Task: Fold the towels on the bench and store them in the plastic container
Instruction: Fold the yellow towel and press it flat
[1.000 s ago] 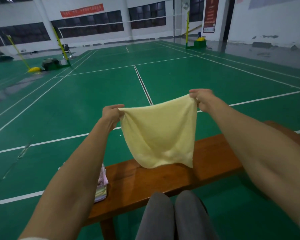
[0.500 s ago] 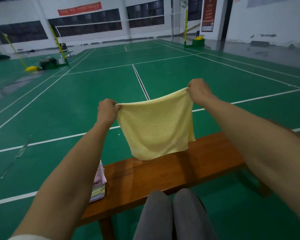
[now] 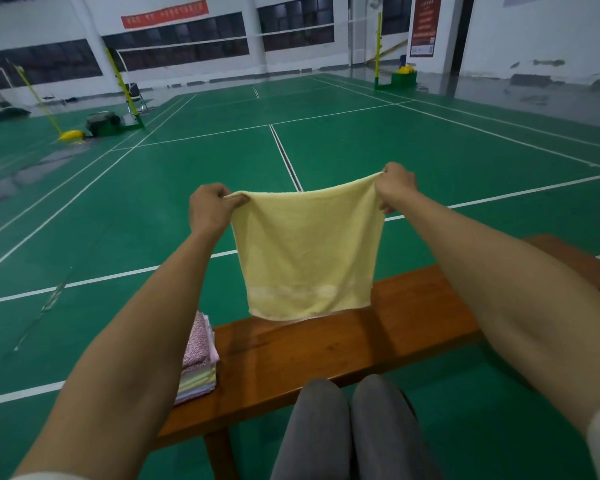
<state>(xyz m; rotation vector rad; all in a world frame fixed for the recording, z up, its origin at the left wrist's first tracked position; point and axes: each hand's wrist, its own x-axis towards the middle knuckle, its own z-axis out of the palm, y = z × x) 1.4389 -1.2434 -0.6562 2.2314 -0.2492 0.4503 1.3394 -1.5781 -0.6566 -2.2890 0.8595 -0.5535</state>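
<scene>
- Green court flooring [image 3: 361, 150] with white lines stretches out behind a wooden bench [image 3: 326, 351] that runs across the foreground.
- Left hand [image 3: 210, 209] pinches one top corner of a yellow towel [image 3: 309, 254]; right hand [image 3: 397, 185] pinches the other.
- Towel hangs spread flat between them, in the air, its lower edge just above the bench's far edge.
- Stack of folded towels [image 3: 200, 362] sits toward the bench's left end, partly hidden by the left forearm.
- Grey-clad knees [image 3: 354, 427] show at the bench's near edge.
</scene>
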